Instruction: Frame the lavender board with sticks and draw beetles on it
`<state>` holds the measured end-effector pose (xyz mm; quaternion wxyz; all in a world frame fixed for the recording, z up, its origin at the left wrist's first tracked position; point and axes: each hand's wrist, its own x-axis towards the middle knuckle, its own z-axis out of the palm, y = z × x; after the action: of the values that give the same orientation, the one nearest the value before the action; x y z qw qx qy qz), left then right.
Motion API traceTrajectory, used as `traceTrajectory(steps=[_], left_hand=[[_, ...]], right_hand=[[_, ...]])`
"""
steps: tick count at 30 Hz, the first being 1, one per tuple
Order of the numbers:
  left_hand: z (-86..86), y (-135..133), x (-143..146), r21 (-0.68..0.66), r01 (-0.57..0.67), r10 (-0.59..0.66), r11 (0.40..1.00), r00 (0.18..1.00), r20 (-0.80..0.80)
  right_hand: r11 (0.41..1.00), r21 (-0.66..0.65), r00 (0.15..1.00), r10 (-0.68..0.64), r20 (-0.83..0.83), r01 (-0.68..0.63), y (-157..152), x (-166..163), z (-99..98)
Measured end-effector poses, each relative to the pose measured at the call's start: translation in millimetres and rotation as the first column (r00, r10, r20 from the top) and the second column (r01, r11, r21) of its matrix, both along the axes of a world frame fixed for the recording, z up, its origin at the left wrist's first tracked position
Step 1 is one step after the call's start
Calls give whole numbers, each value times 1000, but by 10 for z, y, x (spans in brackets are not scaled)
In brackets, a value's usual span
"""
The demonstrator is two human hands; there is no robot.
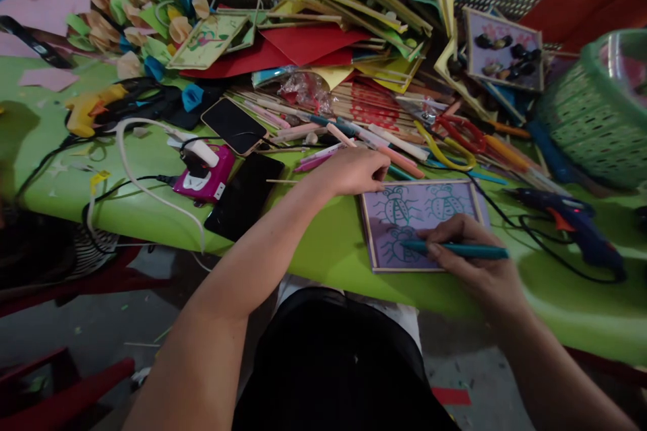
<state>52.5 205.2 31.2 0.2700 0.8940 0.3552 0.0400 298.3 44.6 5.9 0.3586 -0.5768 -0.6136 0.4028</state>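
Observation:
A small framed purple picture (pixel 429 209) with three drawn beetles lies on the green table (pixel 333 249) in front of me. My right hand (pixel 475 259) is closed around a teal pen (pixel 465 250), whose tip rests on the lower beetle. At the picture's upper left corner, my left hand (pixel 354 172) rests with fingers curled and pressed on the frame's edge. Several coloured pens (pixel 348 141) lie just beyond my left hand.
Two dark phones (pixel 245 195) and a pink power strip (pixel 205 182) lie to the left. A blue glue gun (pixel 576 222) lies on the right and a yellow one (pixel 91 108) on the left. Scissors (pixel 455 138), a green basket (pixel 596 108), coloured paper and paper flowers (pixel 136 7) crowd the back.

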Motion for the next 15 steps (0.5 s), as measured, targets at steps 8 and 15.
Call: traceTrajectory(steps=[8, 15], left_hand=[[16, -1, 14, 1, -18, 18, 1000, 1000, -22], [64, -22, 17, 2, -5, 5, 1000, 999, -34]], right_hand=[[1000, -7, 999, 14, 38, -14, 7, -31, 8], [1000, -6, 999, 18, 33, -18, 11, -30, 16]])
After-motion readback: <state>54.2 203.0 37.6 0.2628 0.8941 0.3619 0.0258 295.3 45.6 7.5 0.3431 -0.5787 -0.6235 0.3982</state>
